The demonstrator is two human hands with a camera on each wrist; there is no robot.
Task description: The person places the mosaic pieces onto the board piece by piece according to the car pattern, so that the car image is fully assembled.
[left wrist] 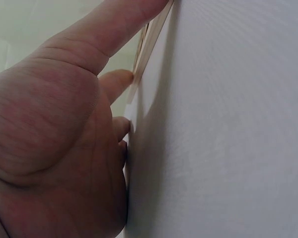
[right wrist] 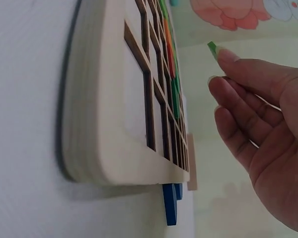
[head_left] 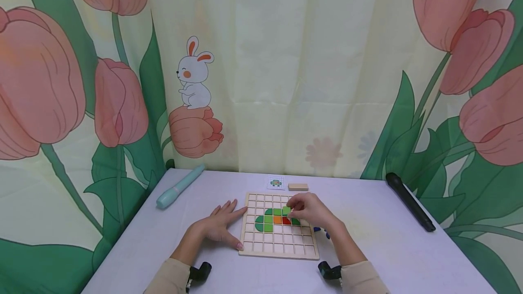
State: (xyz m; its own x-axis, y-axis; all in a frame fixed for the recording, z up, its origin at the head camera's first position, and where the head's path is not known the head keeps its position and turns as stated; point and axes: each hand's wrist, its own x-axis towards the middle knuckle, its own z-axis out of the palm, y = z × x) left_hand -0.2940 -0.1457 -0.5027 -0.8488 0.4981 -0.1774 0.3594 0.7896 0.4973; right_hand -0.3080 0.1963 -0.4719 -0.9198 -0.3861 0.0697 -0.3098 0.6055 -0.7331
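The right hand (head_left: 308, 210) has thumb and fingertips together, clamped on a light green tile (head_left: 286, 211); the right wrist view shows that tile lifted clear of the grid board (head_left: 282, 255). Seen from overhead, it sits toward one o'clock of the board's centre, over the coloured patch. The left hand (head_left: 222, 222) lies at nine o'clock, fingers spread apart and gripping nothing, with thumb and index finger touching the frame — probably steadying it.

The step in hand seems to be placing this tile among the green pieces, the orange tile (head_left: 277, 220) and the red piece (head_left: 286, 220). The next move calls for squaring its edges to a cell and lowering it gently — a careless nudge could shift its neighbours.

Blue pieces (head_left: 328, 235) lie just beside the board, between three and four o'clock. Beyond its far edge, near twelve, are a picture card (head_left: 276, 182) and a wooden block (head_left: 298, 187). On the white table (head_left: 392, 248), a teal tube (head_left: 180, 187) lies at ten o'clock and a black rod (head_left: 410, 202) at two. A tulip-printed curtain (head_left: 269, 58) hangs behind.
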